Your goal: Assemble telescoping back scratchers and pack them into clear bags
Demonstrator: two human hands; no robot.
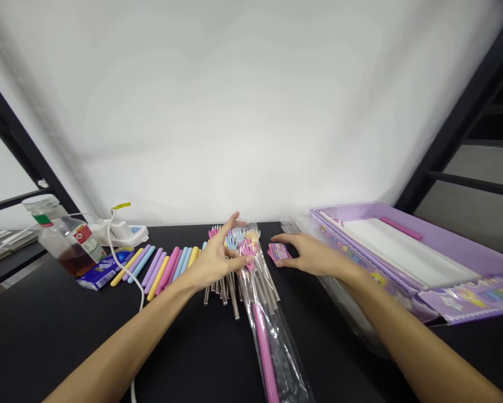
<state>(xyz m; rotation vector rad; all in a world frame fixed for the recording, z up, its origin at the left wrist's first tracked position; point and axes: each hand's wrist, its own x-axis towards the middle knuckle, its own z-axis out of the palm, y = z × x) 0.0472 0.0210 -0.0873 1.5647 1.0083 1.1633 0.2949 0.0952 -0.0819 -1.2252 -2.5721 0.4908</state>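
My left hand (217, 254) rests on a bunch of small hand-shaped back scratchers (234, 239) with metal stems, its fingers curled round their pastel heads. One pink-handled scratcher lies inside a clear plastic sleeve (272, 336) that runs toward me. My right hand (312, 254) lies palm down just right of the bunch, its fingertips pinching a small pink card (279, 252) on the black table (45, 330).
A row of pastel handle tubes (163, 264) lies left of the bunch. Further left stand a bottle of brown liquid (64, 238), a blue packet (104, 270) and a white power strip (121, 230) with its cable. A purple display box (403, 252) sits at right on clear bags.
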